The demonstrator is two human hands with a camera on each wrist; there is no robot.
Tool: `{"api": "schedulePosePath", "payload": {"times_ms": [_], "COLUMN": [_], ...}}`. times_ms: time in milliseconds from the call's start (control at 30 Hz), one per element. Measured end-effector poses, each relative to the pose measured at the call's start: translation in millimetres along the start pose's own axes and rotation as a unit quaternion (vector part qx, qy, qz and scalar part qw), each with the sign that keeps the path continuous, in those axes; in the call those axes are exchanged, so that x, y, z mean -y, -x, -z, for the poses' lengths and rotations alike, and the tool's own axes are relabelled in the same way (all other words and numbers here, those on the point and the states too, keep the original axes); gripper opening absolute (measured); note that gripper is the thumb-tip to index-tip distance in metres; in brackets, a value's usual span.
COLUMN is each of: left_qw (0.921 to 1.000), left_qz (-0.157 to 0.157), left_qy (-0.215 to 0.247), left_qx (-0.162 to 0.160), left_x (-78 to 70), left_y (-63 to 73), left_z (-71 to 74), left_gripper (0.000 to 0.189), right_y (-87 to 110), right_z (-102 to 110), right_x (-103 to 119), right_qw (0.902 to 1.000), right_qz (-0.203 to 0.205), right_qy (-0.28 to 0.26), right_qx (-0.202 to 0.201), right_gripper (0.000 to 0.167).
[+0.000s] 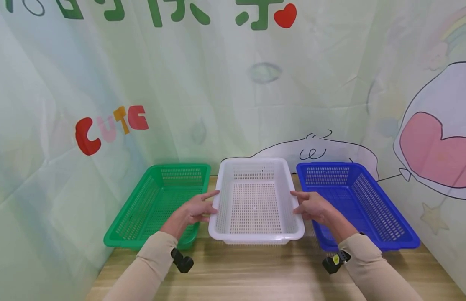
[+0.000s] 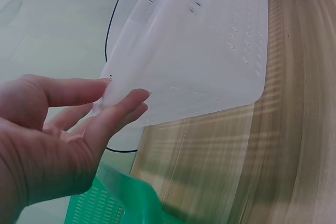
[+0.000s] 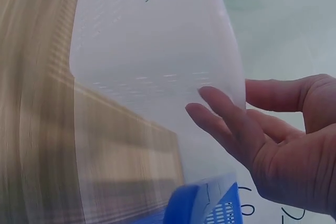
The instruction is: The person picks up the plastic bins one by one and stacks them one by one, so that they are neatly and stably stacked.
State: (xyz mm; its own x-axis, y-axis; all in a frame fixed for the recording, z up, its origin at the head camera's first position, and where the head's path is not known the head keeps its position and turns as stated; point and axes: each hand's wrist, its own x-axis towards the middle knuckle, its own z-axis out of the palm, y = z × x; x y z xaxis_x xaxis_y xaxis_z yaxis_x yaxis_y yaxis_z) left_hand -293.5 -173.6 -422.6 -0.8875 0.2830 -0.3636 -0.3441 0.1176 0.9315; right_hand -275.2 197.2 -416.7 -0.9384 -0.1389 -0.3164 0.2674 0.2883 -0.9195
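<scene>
Between both hands is a white plastic basket [image 1: 255,237] with slotted walls and a perforated bottom. My left hand [image 1: 197,207] pinches its left rim, thumb at the lip and fingers beneath, as the left wrist view shows the hand [image 2: 63,135] against the basket wall [image 2: 194,61]. On the opposite side my right hand [image 1: 313,205] pinches the right rim in the same way. The right wrist view has that hand [image 3: 283,135] with fingertips under the lip of the basket [image 3: 157,35]. Whether the basket's base touches the table I cannot tell.
A green basket [image 1: 121,241] stands on the left and a blue basket [image 1: 402,242] on the right, both close to the hands. All are over a wood-grain table [image 1: 252,271]. A printed cloth backdrop [image 1: 218,92] rises behind and at both sides.
</scene>
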Motion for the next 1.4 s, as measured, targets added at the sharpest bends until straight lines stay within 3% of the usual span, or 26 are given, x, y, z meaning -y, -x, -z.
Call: {"api": "schedulePosePath", "payload": {"times_ms": [433,1000,1400], "left_qw": [0.9990,0.9972,0.9953], "left_qz": [0.011,-0.004,-0.023], "left_qy": [0.043,0.067,0.071], "left_qx": [0.006,0.033,0.061], "left_x": [6.0,8.8,-10.1], "left_y": [-0.6,2.3,13.9], "left_z": [1.9,2.7,11.2], "left_gripper": [0.080,0.081,0.084], "right_y": [-1.5,2.4,9.2], "right_z": [6.6,7.9,9.6], "right_x": [-3.2,-5.8,11.0], "right_qw": [0.9966,0.9966,0.9943], "right_qz": [0.006,0.004,0.030], "right_qy": [-0.073,-0.074,-0.088], "right_qx": [0.038,0.036,0.051], "right_gripper": [0.079,0.081,0.082]}}
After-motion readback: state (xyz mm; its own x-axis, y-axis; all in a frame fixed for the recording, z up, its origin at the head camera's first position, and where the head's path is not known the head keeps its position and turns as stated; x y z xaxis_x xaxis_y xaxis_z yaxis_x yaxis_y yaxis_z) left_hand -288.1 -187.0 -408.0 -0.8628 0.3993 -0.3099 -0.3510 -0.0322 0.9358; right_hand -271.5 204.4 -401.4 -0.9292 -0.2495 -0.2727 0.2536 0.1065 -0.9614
